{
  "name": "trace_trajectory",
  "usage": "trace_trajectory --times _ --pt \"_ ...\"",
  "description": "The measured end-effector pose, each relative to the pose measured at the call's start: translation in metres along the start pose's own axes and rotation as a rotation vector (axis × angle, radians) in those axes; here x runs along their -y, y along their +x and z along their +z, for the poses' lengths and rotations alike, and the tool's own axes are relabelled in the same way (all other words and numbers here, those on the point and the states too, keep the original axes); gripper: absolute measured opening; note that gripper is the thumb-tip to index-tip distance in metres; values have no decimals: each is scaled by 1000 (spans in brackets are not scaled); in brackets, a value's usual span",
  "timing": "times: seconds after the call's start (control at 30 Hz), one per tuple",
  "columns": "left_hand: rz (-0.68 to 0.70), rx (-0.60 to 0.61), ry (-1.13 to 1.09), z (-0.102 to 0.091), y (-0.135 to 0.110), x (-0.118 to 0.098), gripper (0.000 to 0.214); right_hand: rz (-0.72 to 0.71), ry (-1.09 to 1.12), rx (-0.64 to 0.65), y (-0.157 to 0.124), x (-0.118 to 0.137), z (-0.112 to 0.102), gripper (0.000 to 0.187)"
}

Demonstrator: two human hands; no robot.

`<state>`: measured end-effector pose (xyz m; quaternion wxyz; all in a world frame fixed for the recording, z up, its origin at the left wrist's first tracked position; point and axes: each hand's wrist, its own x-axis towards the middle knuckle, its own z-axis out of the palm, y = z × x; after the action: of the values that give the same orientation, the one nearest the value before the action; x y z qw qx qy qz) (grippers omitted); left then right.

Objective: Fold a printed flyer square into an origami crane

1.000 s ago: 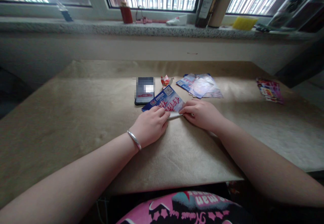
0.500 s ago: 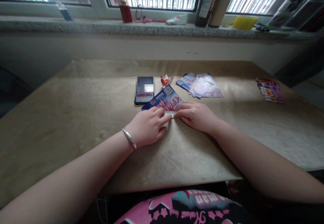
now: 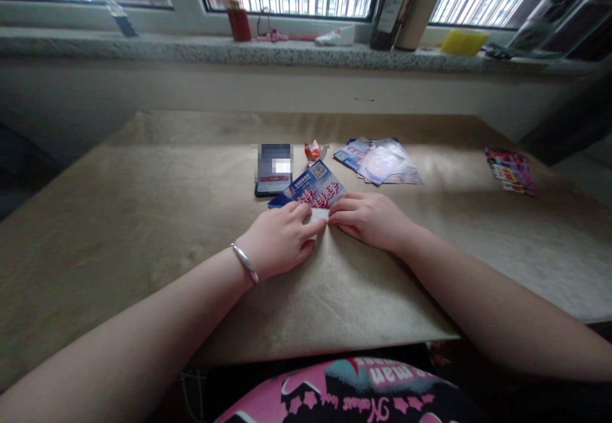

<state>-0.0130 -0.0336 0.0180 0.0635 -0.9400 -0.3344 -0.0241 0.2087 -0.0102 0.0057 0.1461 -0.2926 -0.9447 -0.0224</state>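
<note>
A blue and white printed paper flyer [image 3: 318, 184] with red lettering and a QR code lies at a slant on the table, its near edge turned up to a white underside. My left hand [image 3: 280, 237] presses on its near left part, fingers bent and the index finger reaching the white fold. On the near right edge, my right hand [image 3: 370, 219] pinches the paper with its fingers together. Both sets of fingertips almost meet at the fold, and the hands cover part of the flyer. Just beyond stands a small red and white folded paper figure [image 3: 313, 151].
A phone [image 3: 275, 186] lies behind the flyer's left corner. More blue flyers [image 3: 382, 162] are piled at the back right, with red and purple leaflets [image 3: 510, 171] farther right on the table [image 3: 143, 206]. The stone windowsill [image 3: 191, 50] holds bottles and a yellow block [image 3: 465, 43].
My left index finger has slid slightly right along the fold, and more white paper shows between the hands. The right hand has barely moved.
</note>
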Motion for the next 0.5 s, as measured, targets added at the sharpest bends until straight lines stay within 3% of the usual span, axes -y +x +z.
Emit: trace_trajectory --times 0.5 --pt "-15 10 3 0 0 -1 30 -20 -63 29 2 -1 -5 26"
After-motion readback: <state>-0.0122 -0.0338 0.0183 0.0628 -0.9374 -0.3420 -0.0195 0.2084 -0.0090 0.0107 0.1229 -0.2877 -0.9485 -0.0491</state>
